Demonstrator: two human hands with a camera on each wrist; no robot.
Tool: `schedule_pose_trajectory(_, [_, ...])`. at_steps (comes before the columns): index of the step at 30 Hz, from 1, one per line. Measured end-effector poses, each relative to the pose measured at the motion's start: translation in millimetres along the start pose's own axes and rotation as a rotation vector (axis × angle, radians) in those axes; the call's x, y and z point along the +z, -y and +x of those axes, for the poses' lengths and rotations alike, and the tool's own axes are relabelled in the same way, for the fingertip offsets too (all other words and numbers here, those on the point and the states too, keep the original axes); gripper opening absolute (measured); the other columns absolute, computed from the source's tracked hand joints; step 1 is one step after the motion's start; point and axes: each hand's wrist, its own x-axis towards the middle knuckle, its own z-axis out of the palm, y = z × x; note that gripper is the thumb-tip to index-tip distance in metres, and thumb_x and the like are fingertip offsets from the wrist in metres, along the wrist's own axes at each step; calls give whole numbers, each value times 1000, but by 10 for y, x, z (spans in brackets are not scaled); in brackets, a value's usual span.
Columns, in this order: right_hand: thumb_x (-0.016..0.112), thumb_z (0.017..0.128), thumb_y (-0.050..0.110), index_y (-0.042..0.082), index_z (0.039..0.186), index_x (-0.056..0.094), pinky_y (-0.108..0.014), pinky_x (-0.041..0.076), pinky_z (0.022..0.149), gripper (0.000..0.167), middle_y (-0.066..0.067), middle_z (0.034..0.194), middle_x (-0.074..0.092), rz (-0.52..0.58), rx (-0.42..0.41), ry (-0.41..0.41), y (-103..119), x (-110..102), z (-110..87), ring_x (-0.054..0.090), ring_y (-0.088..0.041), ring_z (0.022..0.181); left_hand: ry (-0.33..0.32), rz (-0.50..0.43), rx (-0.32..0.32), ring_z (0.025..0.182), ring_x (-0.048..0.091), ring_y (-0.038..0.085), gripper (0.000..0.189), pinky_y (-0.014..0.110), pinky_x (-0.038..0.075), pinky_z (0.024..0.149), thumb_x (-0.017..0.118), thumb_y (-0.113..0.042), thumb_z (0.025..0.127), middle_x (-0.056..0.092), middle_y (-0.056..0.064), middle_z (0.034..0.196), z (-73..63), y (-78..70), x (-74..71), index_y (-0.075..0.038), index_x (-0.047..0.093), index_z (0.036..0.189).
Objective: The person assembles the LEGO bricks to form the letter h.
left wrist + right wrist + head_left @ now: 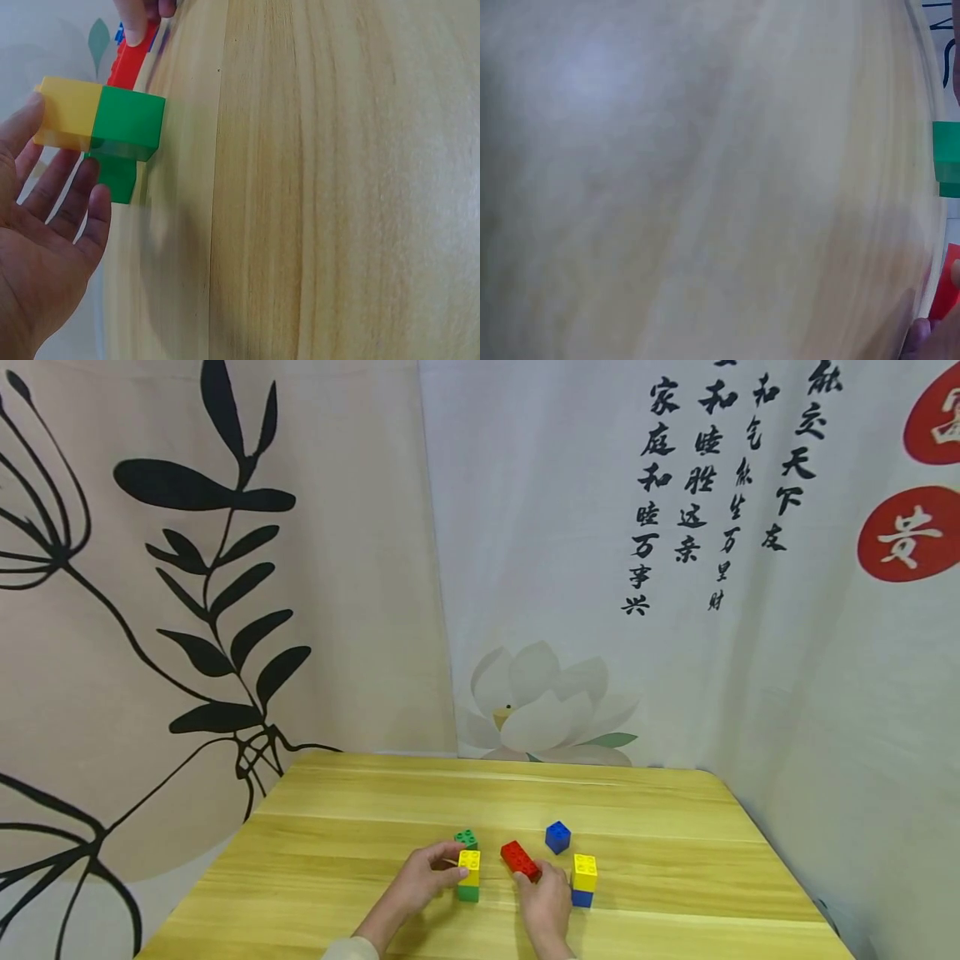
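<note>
My left hand [422, 881] grips a yellow brick [468, 860] between thumb and fingers. That brick sits on a green brick [468, 893], the two making a small upright stack. Just behind the stack is another green brick [466, 838], partly hidden in the head view. With thumb and fingers, my right hand [546, 903] holds the near end of a red brick [517, 857], which lies at a slant between the hands. The right wrist view catches only part of the red brick [946, 289] and a green brick [946, 142] at its edge.
A blue brick [557, 837] lies beyond the right hand. To that hand's right stands a yellow brick [584, 872] on a blue brick [582, 898]. The wooden table [360, 802] reaches back to a printed curtain [360, 568].
</note>
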Motion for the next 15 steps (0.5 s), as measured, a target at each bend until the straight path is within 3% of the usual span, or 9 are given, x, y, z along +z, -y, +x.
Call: schedule_pose_trajectory(15, [81, 82, 14, -2, 107, 71, -39, 48, 69, 31, -9, 94, 68, 101, -9, 30, 201, -85, -7, 60, -22, 81, 12, -7, -16, 98, 61, 21, 39, 43, 53, 77, 73, -28, 91, 67, 6, 109, 2, 27, 2, -5, 66, 122])
